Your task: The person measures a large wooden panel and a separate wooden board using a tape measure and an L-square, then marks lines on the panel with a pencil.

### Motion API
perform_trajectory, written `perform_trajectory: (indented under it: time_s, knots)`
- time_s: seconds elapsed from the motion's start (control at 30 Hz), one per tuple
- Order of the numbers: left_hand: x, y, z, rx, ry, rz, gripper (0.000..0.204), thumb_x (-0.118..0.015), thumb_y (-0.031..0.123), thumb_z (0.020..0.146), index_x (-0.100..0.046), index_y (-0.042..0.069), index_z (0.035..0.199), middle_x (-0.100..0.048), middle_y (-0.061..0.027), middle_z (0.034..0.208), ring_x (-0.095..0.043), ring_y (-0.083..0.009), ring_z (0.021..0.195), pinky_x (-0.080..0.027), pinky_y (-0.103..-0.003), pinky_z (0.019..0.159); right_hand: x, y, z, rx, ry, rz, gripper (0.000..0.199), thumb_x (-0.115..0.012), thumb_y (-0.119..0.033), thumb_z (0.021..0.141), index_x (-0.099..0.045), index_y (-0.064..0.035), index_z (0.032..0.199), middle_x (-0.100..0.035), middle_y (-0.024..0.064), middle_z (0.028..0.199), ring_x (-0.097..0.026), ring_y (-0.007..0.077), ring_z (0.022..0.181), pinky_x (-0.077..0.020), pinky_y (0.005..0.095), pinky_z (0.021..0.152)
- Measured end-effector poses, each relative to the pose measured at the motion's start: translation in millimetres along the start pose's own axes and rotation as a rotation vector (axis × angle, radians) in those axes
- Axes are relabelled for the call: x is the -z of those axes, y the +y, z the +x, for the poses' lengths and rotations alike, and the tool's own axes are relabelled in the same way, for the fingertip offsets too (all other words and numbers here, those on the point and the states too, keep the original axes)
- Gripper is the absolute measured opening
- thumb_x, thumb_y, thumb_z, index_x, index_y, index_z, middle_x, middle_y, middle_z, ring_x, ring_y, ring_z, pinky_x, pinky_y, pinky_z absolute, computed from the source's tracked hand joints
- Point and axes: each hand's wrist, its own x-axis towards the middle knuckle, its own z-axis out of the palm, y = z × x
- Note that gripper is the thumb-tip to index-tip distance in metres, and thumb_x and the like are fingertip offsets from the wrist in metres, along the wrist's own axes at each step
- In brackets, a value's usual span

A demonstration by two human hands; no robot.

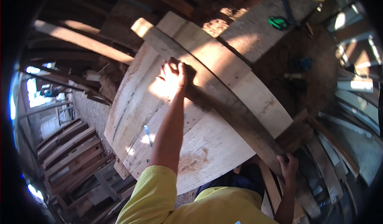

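Observation:
A long narrow wooden plank [235,108] lies slantwise across a broad panel of pale boards [215,140], from the far left to the near right. My left hand [174,78], with fingers spread, is at the plank's left edge in bright sunlight. Beside its fingers is a dark patch; whether it is a block or a shadow I cannot tell. At the near right end, my right hand [288,166] closes round the plank. A thin bluish stick-like thing [148,135] lies on the panel left of my left forearm. Sawdust [194,160] is scattered nearer to me.
Stacked timber [72,156] fills the left side. Loose boards [359,144] lean along the right. One long beam [83,38] reaches toward the panel from the far left. A bright green object [278,23] sits at the far right, and wood shavings [217,26] lie beyond the panel.

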Motion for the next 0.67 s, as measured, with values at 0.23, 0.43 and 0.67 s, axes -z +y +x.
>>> perform_trajectory:
  time_s: [0.23, 0.43, 0.67]
  knots:
    - [-16, -31, 9, 0.027, -0.003, 0.037, 0.071, -0.064, 0.067, 0.095, -0.056, 0.022, 0.149, -0.060, -0.0057, 0.151, -0.051, -0.0279, 0.146, -0.015, -0.070, 0.125, 10, -55, 24, -0.002, 0.019, 0.081, 0.051, -0.079, -0.047, 0.093, -0.074, 0.0008, 0.109, -0.075, 0.0241, 0.101, -0.072, 0.0443, 0.097, -0.0562, 0.0503, 0.087]
    - [-18, -19, 12, 0.069, -0.057, 0.054, 0.079, -0.062, 0.076, 0.093, -0.053, 0.024, 0.152, -0.056, -0.0045, 0.156, -0.046, -0.0281, 0.151, -0.013, -0.071, 0.125, -3, -82, 36, 0.010, 0.053, 0.080, 0.045, -0.077, -0.044, 0.094, -0.073, -0.0028, 0.113, -0.076, 0.0202, 0.104, -0.073, 0.0404, 0.098, -0.0531, 0.0501, 0.091]
    - [-18, -26, 18, 0.038, -0.079, 0.053, 0.083, -0.057, 0.080, 0.093, -0.052, 0.022, 0.153, -0.053, -0.0021, 0.158, -0.042, -0.0288, 0.153, -0.010, -0.073, 0.125, -12, -89, 45, 0.061, 0.016, 0.140, 0.047, -0.079, -0.044, 0.093, -0.071, -0.0058, 0.119, -0.076, 0.0179, 0.110, -0.073, 0.0362, 0.102, -0.0502, 0.0496, 0.094]
